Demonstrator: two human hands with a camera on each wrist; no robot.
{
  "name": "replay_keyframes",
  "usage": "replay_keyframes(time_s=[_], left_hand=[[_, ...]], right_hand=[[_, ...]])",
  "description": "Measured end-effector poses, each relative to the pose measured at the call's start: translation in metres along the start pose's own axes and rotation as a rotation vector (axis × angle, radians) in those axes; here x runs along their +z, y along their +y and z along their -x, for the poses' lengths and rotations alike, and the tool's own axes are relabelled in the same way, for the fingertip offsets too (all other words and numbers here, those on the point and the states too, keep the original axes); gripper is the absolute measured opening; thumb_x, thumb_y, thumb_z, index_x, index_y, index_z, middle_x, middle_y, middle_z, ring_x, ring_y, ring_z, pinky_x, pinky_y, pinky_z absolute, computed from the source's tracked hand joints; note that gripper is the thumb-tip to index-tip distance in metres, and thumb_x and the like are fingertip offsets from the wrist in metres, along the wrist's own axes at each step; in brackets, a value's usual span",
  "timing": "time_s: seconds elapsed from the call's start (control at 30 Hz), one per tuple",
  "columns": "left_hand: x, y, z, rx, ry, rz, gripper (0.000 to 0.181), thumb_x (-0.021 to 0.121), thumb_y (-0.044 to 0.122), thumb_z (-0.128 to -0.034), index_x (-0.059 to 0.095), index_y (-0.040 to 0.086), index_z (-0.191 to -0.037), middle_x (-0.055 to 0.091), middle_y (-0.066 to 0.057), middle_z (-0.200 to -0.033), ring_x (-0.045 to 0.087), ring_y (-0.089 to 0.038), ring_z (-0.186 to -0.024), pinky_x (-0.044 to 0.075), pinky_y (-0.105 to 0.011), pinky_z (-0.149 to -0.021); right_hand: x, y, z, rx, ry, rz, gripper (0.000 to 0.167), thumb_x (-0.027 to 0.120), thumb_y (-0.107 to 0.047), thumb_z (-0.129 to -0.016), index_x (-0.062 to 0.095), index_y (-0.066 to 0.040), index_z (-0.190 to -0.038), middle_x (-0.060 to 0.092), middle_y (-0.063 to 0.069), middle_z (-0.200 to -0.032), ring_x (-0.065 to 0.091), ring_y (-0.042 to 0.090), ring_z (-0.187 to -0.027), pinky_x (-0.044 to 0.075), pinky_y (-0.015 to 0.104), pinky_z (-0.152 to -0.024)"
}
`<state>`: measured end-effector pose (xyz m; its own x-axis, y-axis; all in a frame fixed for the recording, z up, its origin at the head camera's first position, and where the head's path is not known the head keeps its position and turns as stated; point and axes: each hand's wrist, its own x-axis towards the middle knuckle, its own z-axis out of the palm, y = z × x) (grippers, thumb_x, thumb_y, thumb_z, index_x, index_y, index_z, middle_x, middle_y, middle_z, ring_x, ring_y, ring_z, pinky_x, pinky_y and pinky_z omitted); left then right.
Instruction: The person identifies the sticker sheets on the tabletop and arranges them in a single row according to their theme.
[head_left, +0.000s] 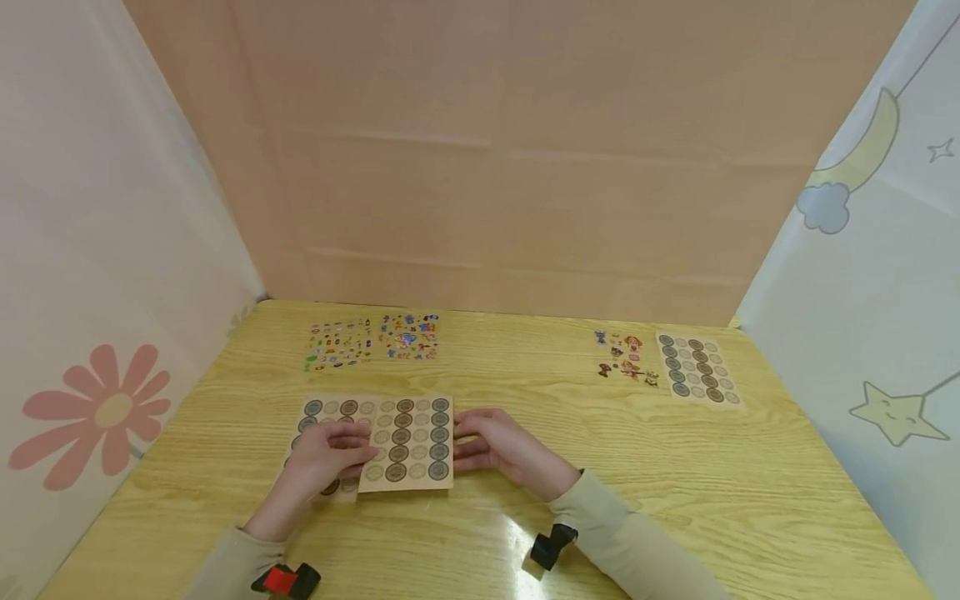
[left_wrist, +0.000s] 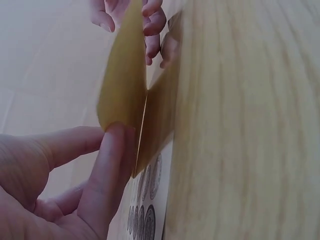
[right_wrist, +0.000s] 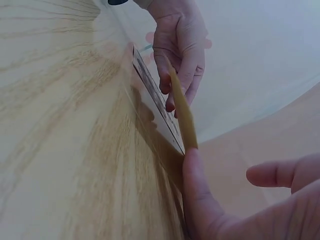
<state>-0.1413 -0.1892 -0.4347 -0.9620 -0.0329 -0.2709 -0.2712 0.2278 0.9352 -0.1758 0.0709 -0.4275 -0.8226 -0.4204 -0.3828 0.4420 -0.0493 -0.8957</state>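
Note:
A tan sheet printed with columns of coin-like circles [head_left: 418,442] is held just above the table, its lower edge casting a shadow. My left hand [head_left: 318,457] pinches its left edge between thumb and fingers, and the left wrist view shows the sheet [left_wrist: 120,85] slightly bowed. At the right edge, my right hand [head_left: 504,443] touches it with extended fingers; in the right wrist view the thumb [right_wrist: 280,174] stands apart from the sheet [right_wrist: 184,115]. Partly beneath the left hand lies a second coin-circle sheet [head_left: 313,408], overlapped by the held one.
Two clear sheets with small colourful stickers, one [head_left: 337,344] beside the other [head_left: 408,337], lie at the back left. Toward the back right are cartoon figure stickers [head_left: 628,358] and another coin-circle sheet [head_left: 699,368]. A tan backdrop [head_left: 487,167] and patterned side walls enclose the wooden table [head_left: 600,433].

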Motion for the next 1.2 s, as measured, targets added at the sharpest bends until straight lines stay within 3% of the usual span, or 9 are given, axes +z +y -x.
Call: replay_keyframes(time_s=[0.33, 0.87, 1.2], left_hand=[[-0.001, -0.004, -0.002, 0.011, -0.009, -0.032, 0.034, 0.073, -0.002, -0.0814, 0.063, -0.010, -0.113, 0.067, -0.012, -0.091, 0.068, -0.023, -0.076, 0.059, -0.035, -0.064], [-0.010, -0.012, -0.010, 0.097, -0.127, -0.046, 0.030, 0.068, 0.001, -0.0861, 0.061, -0.014, -0.112, 0.069, -0.013, -0.090, 0.066, -0.022, -0.073, 0.058, -0.033, -0.062], [-0.013, -0.014, -0.011, 0.106, -0.131, -0.035, 0.029, 0.068, 0.001, -0.0867, 0.060, -0.014, -0.111, 0.067, -0.013, -0.087, 0.065, -0.023, -0.072, 0.058, -0.033, -0.062]], right_hand=[[-0.001, -0.002, 0.003, -0.005, 0.003, -0.009, 0.036, 0.048, -0.010, -0.092, 0.047, 0.013, -0.119, 0.059, 0.021, -0.108, 0.062, 0.024, -0.084, 0.055, 0.043, -0.084], [-0.002, -0.001, 0.006, -0.015, 0.014, 0.044, 0.038, 0.050, -0.013, -0.092, 0.049, 0.012, -0.120, 0.059, 0.019, -0.108, 0.061, 0.026, -0.092, 0.054, 0.041, -0.085], [-0.002, -0.001, 0.007, -0.017, 0.005, 0.072, 0.043, 0.050, -0.017, -0.092, 0.047, 0.014, -0.123, 0.056, 0.022, -0.116, 0.061, 0.027, -0.097, 0.053, 0.040, -0.086]])
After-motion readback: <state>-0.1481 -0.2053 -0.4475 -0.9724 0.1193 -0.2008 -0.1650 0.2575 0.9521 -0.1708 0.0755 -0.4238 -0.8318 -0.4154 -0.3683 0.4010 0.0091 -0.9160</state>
